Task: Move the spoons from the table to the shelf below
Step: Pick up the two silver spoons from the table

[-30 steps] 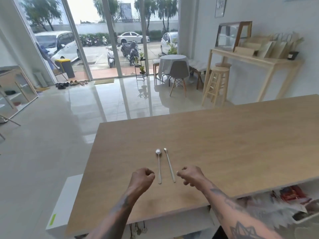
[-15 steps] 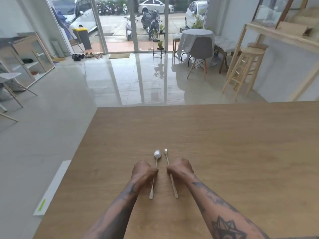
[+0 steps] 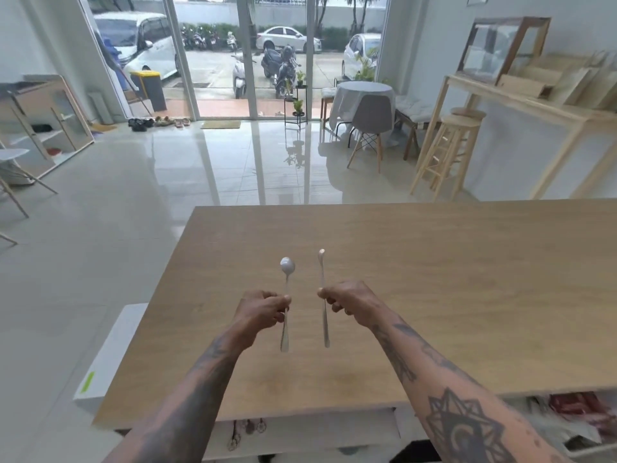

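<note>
the shelf [image 3: 567,426] under the table [image 3: 434,295] shows only as a blurred strip, its red and white contents unreadable; fingers [image 3: 280,304] cover both spoon [image 3: 286,332] handles mid-length; both forearms run off the bottom edge.

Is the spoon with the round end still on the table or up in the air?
Up in the air: the left hand pinches the left spoon mid-handle, above the table.

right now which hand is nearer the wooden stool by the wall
Right. The right hand holds the thin spoon on the stool's side of the table; the left hand, holding the round-bowled spoon, is farther left.
</note>
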Action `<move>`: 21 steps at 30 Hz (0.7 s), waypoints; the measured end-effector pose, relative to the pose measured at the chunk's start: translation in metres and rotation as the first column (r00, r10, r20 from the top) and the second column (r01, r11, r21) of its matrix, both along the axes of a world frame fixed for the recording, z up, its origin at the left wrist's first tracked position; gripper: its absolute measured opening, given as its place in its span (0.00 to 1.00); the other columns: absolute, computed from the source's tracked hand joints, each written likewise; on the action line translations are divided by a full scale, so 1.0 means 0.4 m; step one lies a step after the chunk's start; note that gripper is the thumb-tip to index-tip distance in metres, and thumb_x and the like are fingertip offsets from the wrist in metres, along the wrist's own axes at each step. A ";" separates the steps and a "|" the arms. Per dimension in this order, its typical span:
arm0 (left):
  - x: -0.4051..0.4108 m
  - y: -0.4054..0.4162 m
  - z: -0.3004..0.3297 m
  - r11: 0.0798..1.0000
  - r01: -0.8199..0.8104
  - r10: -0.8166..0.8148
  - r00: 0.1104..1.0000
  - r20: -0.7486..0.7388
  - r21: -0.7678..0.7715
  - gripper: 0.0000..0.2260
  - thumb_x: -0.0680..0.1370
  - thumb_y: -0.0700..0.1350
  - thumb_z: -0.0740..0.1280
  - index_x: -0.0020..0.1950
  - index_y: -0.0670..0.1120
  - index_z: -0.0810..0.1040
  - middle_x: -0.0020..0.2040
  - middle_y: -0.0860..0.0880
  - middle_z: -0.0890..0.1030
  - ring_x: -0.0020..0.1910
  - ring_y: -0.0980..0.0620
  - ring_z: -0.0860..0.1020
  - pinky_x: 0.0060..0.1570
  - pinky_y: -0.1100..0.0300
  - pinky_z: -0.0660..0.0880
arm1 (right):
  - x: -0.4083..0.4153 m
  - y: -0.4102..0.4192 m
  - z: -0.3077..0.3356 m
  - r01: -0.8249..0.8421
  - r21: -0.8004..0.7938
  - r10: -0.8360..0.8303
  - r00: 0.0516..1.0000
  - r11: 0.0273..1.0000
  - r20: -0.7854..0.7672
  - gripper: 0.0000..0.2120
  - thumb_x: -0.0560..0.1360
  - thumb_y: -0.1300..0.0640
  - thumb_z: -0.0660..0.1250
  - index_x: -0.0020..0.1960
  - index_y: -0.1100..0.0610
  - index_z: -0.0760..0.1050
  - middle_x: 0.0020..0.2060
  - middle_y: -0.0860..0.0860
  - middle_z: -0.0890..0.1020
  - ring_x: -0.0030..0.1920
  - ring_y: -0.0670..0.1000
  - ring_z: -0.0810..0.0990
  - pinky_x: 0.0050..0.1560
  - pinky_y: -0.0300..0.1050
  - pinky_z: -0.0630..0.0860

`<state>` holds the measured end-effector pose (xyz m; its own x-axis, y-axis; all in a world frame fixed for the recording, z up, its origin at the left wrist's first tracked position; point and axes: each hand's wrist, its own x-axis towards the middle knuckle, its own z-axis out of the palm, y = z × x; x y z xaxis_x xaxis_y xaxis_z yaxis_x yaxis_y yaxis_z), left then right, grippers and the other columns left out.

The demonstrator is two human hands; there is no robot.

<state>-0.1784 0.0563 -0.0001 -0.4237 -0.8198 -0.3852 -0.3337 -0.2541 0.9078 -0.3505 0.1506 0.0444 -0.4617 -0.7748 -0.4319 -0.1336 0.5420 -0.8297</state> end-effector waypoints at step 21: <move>0.632 0.412 -0.005 0.991 -0.118 0.114 0.991 -0.063 -0.057 0.07 0.76 0.42 0.71 0.47 0.38 0.83 0.30 0.51 0.81 0.25 0.59 0.76 0.23 0.68 0.70 | 0.592 0.308 -0.043 -0.188 0.067 0.181 0.979 0.980 0.098 0.03 0.74 0.57 0.72 0.44 0.56 0.80 0.32 0.48 0.78 0.27 0.43 0.71 0.30 0.37 0.64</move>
<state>0.0742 0.2209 -0.0022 -0.3449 -0.8858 -0.3105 -0.2504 -0.2320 0.9399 -0.1135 0.2738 0.0273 -0.2700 -0.8064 -0.5262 -0.1630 0.5768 -0.8004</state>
